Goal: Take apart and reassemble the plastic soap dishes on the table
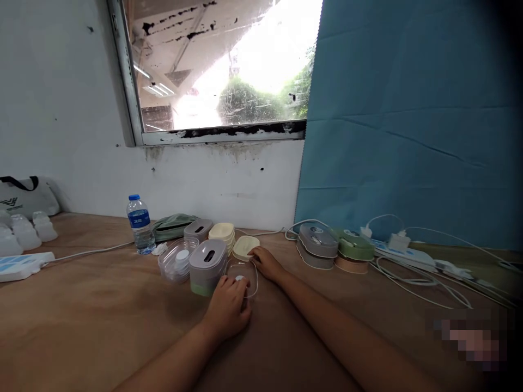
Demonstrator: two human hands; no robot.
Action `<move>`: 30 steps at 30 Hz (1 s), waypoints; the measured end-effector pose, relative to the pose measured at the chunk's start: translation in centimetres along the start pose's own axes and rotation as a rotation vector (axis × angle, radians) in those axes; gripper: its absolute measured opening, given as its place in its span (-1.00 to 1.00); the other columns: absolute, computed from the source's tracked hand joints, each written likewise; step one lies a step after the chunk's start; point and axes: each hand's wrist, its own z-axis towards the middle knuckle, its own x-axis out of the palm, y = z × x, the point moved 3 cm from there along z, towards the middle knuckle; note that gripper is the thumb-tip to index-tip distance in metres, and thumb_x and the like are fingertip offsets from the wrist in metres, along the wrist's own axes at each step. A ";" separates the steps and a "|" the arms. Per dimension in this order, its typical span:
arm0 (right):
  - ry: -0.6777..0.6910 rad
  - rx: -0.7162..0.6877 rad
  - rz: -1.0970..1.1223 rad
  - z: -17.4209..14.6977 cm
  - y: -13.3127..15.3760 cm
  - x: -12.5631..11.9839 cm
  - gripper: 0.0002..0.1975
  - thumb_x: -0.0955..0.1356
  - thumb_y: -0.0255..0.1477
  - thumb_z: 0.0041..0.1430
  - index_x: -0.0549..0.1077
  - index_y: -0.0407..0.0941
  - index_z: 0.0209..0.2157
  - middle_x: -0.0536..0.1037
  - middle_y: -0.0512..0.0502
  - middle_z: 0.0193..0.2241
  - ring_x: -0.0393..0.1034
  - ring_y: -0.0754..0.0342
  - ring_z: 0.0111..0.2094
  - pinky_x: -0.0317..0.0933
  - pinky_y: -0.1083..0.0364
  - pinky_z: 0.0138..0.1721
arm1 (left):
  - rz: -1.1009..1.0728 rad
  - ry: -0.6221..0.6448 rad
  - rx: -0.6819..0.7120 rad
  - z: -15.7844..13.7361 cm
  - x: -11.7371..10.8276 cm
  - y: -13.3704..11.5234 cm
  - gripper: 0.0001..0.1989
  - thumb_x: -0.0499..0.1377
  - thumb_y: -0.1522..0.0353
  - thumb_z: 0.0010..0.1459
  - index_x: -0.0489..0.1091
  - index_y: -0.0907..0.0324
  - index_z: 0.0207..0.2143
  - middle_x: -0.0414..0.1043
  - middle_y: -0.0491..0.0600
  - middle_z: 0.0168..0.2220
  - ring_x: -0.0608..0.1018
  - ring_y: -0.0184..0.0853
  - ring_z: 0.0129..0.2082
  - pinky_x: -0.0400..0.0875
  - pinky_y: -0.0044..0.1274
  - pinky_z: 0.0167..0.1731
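My left hand [229,306] is at a clear plastic lid [252,288] with a white round centre piece, its fingers curled over the near left part. A cream lid-like piece [245,246] is just beyond, and my right hand [267,265] grips its right edge with bent fingers. Left of my hands stands a grey oval box [208,258] with a dark slot on top and a green lower part. Next to it is a stack of clear lids [174,262] with white centres. Cream pieces [222,233] are stacked behind, beside another grey slotted piece [198,227].
A water bottle [139,226] and a green pouch [171,226] stand behind on the left. Grey [317,242] and green [354,246] lidded boxes sit at right, near a power strip [408,255] with loose cables. Translucent bottles [24,231] and another power strip [24,267] are far left.
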 end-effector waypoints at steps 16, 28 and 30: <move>-0.007 -0.063 -0.109 -17.9 9.3 -9.9 -0.94 0.25 -0.43 0.13 0.32 -0.11 -0.38 0.40 -0.06 -0.44 0.29 0.07 -0.39 0.17 0.09 -0.35 | -0.312 -0.107 -0.046 -0.3 -1.2 -0.1 -0.90 -0.01 0.40 0.10 0.24 0.14 -0.30 0.43 -0.05 -0.36 0.43 -0.32 -0.35 0.27 -0.47 -0.30; 0.170 0.032 -0.225 -18.8 10.2 -10.4 -0.91 0.31 -0.36 0.04 0.38 -0.08 -0.46 0.47 0.00 -0.46 0.35 0.07 -0.42 0.14 0.13 -0.40 | -0.211 0.001 0.089 -0.5 -1.2 -1.5 -0.81 0.02 0.47 0.05 0.22 0.13 -0.23 0.47 -0.10 -0.34 0.45 -0.31 -0.33 0.26 -0.45 -0.27; 0.203 0.045 -0.200 -18.7 10.3 -10.6 -0.88 0.31 -0.32 0.02 0.40 -0.07 -0.41 0.48 -0.03 -0.42 0.35 0.05 -0.39 0.16 0.12 -0.37 | -0.190 0.032 0.107 -0.6 -1.3 -1.4 -0.77 0.01 0.47 0.04 0.20 0.14 -0.20 0.46 -0.09 -0.33 0.45 -0.30 -0.32 0.26 -0.45 -0.27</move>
